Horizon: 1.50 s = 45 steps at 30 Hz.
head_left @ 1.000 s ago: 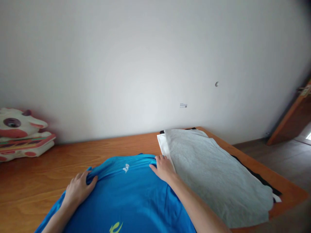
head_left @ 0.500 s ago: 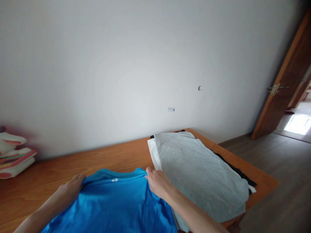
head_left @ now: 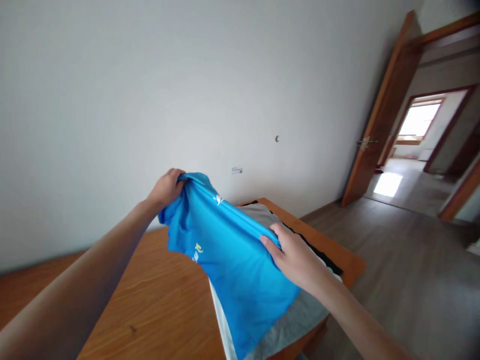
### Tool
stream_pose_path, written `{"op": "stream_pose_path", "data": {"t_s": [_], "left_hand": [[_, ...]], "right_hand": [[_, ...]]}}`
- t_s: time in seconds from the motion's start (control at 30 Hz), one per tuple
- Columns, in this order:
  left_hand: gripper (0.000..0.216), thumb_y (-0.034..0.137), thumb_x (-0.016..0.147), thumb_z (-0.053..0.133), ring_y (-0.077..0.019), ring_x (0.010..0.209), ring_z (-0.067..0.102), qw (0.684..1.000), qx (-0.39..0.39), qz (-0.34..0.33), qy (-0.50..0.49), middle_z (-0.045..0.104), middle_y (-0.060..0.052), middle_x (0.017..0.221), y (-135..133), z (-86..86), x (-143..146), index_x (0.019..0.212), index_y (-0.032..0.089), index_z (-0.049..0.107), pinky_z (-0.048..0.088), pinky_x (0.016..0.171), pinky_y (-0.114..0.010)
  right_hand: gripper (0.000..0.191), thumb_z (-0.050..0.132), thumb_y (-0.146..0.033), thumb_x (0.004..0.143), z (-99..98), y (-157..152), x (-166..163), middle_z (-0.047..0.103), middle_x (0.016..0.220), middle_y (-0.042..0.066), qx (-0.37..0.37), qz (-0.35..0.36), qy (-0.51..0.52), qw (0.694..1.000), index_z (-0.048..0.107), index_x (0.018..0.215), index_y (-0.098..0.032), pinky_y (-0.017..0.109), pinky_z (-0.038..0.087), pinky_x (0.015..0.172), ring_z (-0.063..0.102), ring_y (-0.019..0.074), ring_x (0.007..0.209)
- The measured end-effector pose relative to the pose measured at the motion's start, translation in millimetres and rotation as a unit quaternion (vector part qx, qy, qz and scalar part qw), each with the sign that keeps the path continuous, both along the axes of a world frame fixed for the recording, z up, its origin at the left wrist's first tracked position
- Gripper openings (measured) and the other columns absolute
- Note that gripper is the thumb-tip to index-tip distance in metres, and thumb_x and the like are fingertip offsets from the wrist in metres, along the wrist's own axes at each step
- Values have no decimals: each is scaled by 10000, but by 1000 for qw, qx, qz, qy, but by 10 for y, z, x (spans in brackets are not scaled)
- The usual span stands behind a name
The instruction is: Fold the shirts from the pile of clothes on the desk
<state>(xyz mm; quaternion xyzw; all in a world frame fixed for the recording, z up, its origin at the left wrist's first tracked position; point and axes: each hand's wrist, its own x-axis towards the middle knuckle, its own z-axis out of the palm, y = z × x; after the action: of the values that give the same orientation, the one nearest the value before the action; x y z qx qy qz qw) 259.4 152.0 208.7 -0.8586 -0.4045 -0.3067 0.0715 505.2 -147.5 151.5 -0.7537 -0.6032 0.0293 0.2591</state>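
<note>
A blue T-shirt (head_left: pixel 236 250) with a white logo near its upper edge hangs tilted between my two hands. My left hand (head_left: pixel 168 187) is closed around its bunched upper left corner, raised in front of the wall. Lower and to the right, my right hand (head_left: pixel 290 255) pinches the other end of the same edge between thumb and fingers. The shirt's lower part hangs over a grey garment (head_left: pixel 300 312), hiding much of it. A strip of white cloth (head_left: pixel 221 320) shows along the left of the blue shirt.
The garments lie on a wooden table (head_left: pixel 161 300) against a white wall (head_left: pixel 150 90). Black cloth (head_left: pixel 326 260) sticks out at the stack's right side. Beyond the table's right edge is a wooden floor (head_left: pixel 397 260) and an open brown door (head_left: pixel 378 120).
Both hands have lifted the blue T-shirt off the table and moved it right, over the grey garment. The left hand has risen higher than the right. The view has turned right.
</note>
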Motion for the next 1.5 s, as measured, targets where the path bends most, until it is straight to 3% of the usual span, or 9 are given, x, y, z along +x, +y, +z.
{"op": "stream_pose_path", "data": {"t_s": [0.13,0.3,0.47,0.6,0.67,0.9,1.07,1.27,1.5], "left_hand": [[567,133,903,511,-377,1388,424,998,12,-41,-45,409,-248,1488,43,-15,1065,1453,54,402,386,1118,-540],[392,143,939,484,-308,1313,499,970,-15,-215,112,478,-126,1458,-594,-841,1417,1308,224,587,425,1092,-474],[236,192,944,463,-266,1053,602,944,-72,-278,162,622,-97,1170,-1216,-1655,897,1089,222,647,505,940,-412],[209,201,925,491,-253,1040,602,952,-114,-254,128,629,-84,1122,-1312,-1960,526,1082,228,626,512,935,-392],[208,243,941,500,-258,1059,601,960,-124,-230,105,633,-88,1147,-1226,-2031,461,1104,229,628,508,960,-405],[321,356,979,491,-268,1166,623,979,-189,-69,22,648,-127,1236,-662,-2182,603,1207,194,649,458,1065,-419],[363,353,982,460,-282,1219,611,978,-205,-40,23,651,-160,1261,-570,-2350,392,1212,142,645,451,1085,-439],[357,375,998,421,-263,1202,626,987,-161,-23,-8,664,-128,1271,-1030,-2536,-627,1202,185,644,456,1109,-440],[477,429,1033,394,-281,1419,473,976,-160,-30,141,492,-73,1555,-1977,-2499,-1865,1473,295,519,404,1174,-478]], "right_hand": [[246,510,-331,982,-58,-101,531,746,968,136,-93,-150,-121,977,627,1118,-162,318,443,719,723,276,883],[348,643,-363,890,-486,-467,815,718,1092,179,-226,-146,-157,950,672,1164,-150,384,484,784,700,335,985],[269,664,-374,908,-839,-581,365,679,1144,71,-133,104,-60,984,684,1140,-239,342,463,926,632,247,1086],[382,765,-380,847,-1086,-434,-73,667,1178,64,-130,174,-101,971,674,1193,-248,378,461,921,609,279,1095],[133,654,-278,937,-1133,-370,-167,685,1109,52,-135,192,-133,963,711,1049,-234,365,454,901,617,252,1054],[89,645,-287,953,-917,-556,-86,736,1014,-24,-168,279,41,945,728,981,-274,286,409,940,648,162,990],[197,698,-420,900,-940,-622,-63,725,1054,0,-163,230,110,953,737,1030,-277,271,420,929,641,182,1039],[157,567,-318,967,-1091,-256,-382,707,961,9,-91,217,111,966,697,921,-242,268,444,874,653,174,963],[428,567,-324,950,-1290,226,-1136,608,1388,164,-109,234,-14,966,595,1352,-181,493,435,1052,552,333,1292]]}}
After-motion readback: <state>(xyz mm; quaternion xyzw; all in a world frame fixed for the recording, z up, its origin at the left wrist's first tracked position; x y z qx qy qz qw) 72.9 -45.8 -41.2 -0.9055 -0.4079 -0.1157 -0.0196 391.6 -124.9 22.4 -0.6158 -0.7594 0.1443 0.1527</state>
